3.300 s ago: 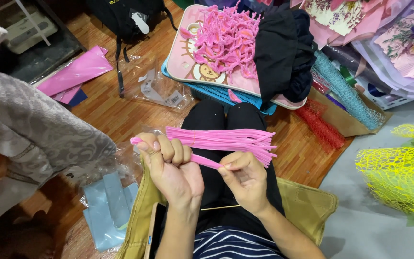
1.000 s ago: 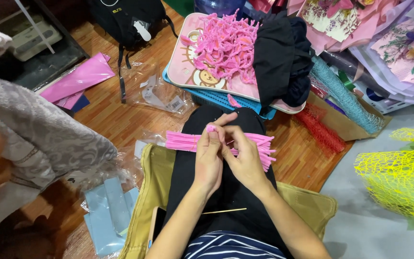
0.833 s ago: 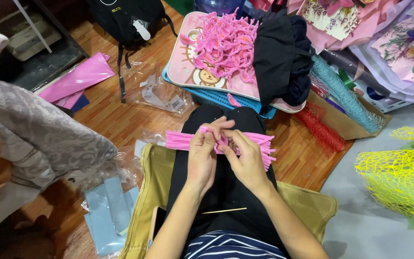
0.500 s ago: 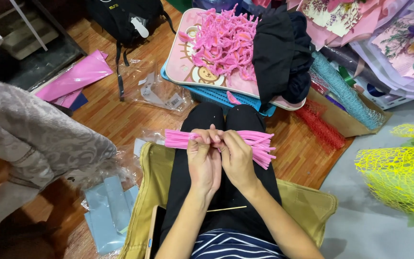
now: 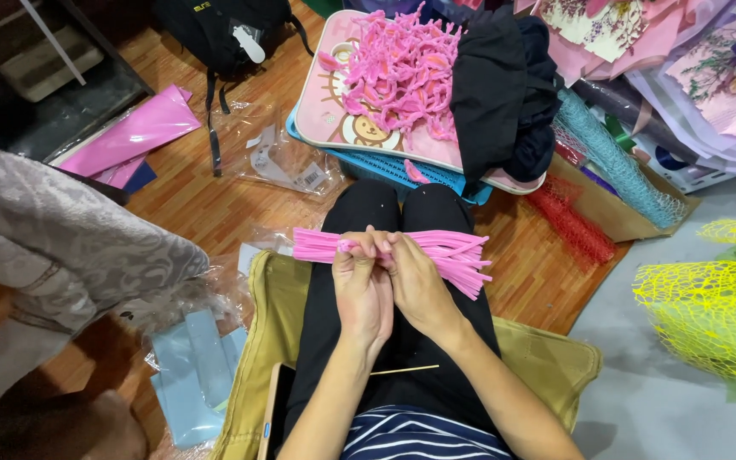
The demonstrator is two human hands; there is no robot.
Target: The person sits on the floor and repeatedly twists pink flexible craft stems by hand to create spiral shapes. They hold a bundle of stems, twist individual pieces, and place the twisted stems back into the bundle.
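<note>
A bundle of straight pink pipe cleaners lies across my lap, over black trousers. Both hands meet just above it. My left hand and my right hand pinch a single pink pipe cleaner between their fingertips, fingers curled close together. A thin wooden stick rests on my lap nearer my body. I sit on an olive cushion.
A pink tray ahead carries a heap of bent pink pipe-cleaner pieces and a black cloth. Yellow mesh lies right, red mesh and wrapping paper beyond. A grey lace fabric, blue sheets and pink paper lie left.
My hands came down from holding the pipe cleaners raised, drew together over the bundle on my lap, and now work one piece between the fingertips.
</note>
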